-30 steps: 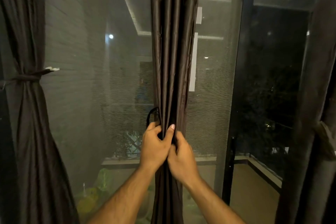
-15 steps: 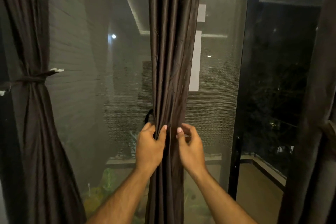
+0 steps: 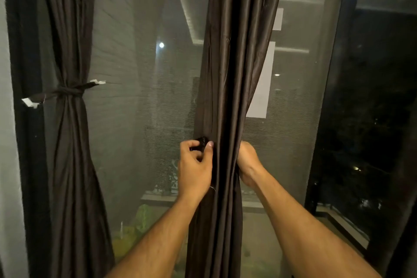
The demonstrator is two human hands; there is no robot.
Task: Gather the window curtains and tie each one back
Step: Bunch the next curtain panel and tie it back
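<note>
A dark brown middle curtain (image 3: 234, 63) hangs gathered in front of the window. At its left edge my left hand (image 3: 196, 169) pinches a black tie-back strap (image 3: 202, 142) between thumb and fingers. My right hand (image 3: 248, 165) reaches round the curtain's right side, and its fingers are hidden behind the fabric. The left curtain (image 3: 70, 142) is tied at the waist by a dark tie-back (image 3: 67, 92) with white ends. A further curtain (image 3: 406, 244) shows only as a dark edge at the far right.
The window glass and mesh screen (image 3: 140, 119) stand right behind the curtains. A dark vertical frame post (image 3: 325, 119) rises to the right of the middle curtain. Green plants (image 3: 140, 219) show outside, low down.
My hands have parted from the front of the curtain. The left one has taken the strap at the left edge, and the right one has gone round behind the right side.
</note>
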